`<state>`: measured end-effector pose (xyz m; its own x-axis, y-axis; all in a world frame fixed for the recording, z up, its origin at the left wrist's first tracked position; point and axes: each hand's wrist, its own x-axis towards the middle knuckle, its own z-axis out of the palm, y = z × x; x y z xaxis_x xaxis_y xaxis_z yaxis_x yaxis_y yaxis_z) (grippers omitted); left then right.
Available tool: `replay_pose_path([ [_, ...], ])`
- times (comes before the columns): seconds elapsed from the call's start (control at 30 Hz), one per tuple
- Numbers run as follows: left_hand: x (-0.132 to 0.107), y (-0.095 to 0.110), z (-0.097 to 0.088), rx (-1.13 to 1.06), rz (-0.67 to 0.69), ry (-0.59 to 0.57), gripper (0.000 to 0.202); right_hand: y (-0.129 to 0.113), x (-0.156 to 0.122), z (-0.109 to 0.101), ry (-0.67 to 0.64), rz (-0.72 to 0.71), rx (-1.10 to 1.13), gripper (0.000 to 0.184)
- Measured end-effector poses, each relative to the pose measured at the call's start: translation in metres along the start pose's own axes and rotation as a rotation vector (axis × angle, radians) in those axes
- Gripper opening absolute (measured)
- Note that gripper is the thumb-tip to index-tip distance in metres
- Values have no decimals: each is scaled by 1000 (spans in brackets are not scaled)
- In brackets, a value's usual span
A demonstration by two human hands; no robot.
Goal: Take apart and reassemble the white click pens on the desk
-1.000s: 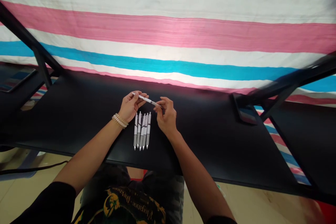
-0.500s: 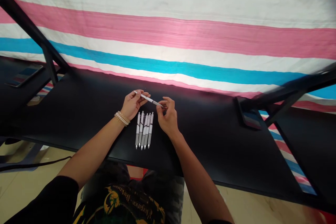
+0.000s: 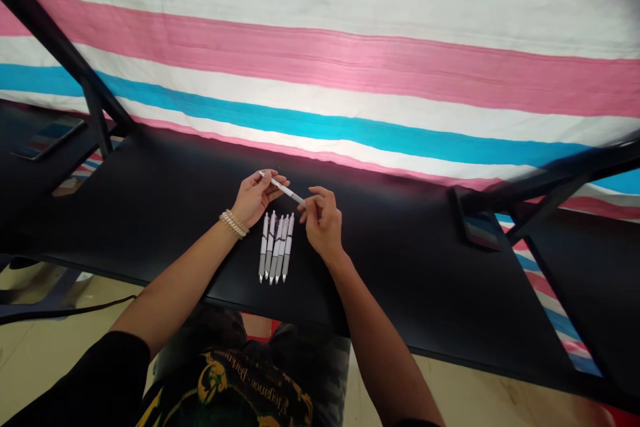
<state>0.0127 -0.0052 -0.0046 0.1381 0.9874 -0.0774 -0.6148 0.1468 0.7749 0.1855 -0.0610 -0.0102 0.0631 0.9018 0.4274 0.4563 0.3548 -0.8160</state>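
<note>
A white pen (image 3: 286, 189) slants between my two hands above the black table. My left hand (image 3: 255, 196), with a beaded bracelet at the wrist, is closed on its upper left end, thumb on top. At the lower right end, my right hand (image 3: 323, 220) pinches the pen near its tip; the fingers hide the tip itself. Just below the hands, several white pens with grey grips (image 3: 275, 248) lie side by side on the table, their silver tips toward me.
The black table (image 3: 400, 267) runs across the view. Behind it hangs a striped cloth (image 3: 320, 73) in pink, white and blue. Black slanted supports (image 3: 65, 47) stand at the left, with another support (image 3: 565, 173) at the right. My legs are below the table's near edge.
My right hand has shifted slightly to the right and its fingers have turned around the pen's tip end. My left hand keeps its hold; the lying pens are unmoved.
</note>
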Motion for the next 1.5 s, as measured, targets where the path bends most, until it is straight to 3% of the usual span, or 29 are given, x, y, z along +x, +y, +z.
replay_pose_path([
  [0.13, 0, 0, 0, 7, 12, -5, 23, 2, 0, 1, -6, 25, 38, 30],
  [0.3, -1, 1, 1, 2, 15, 22, 22, 4, -2, 5, -109, 20, 62, 15],
  [0.43, -2, 7, 6, -65, -3, -10, 16, 0, -3, 6, -155, -8, 78, 18],
  [0.53, -1, 16, 7, -191, -21, 7, 18, -3, -1, 6, -104, -31, 67, 25],
  [0.67, 2, 39, -6, -322, -90, 119, 38, -3, 0, 4, -7, -3, 39, 24],
  [0.8, 4, 59, -20, -368, -74, 170, 30, -2, -1, 3, -16, 16, -6, 21],
  [1.03, 5, 70, -25, -364, -16, 171, 33, -1, 0, 2, 25, 28, -53, 21],
  [1.2, 9, 86, -42, -347, 55, 223, 36, -2, 2, -1, 12, 37, -73, 22],
  [1.3, 14, 92, -51, -324, 54, 268, 36, -6, 5, -12, -158, 123, -20, 32],
  [1.4, 21, 88, -53, -276, 39, 275, 38, -11, 8, -30, -505, 230, 99, 41],
  [1.5, 31, 75, -51, -166, 52, 304, 45, -17, 9, -46, -903, 352, 213, 33],
])
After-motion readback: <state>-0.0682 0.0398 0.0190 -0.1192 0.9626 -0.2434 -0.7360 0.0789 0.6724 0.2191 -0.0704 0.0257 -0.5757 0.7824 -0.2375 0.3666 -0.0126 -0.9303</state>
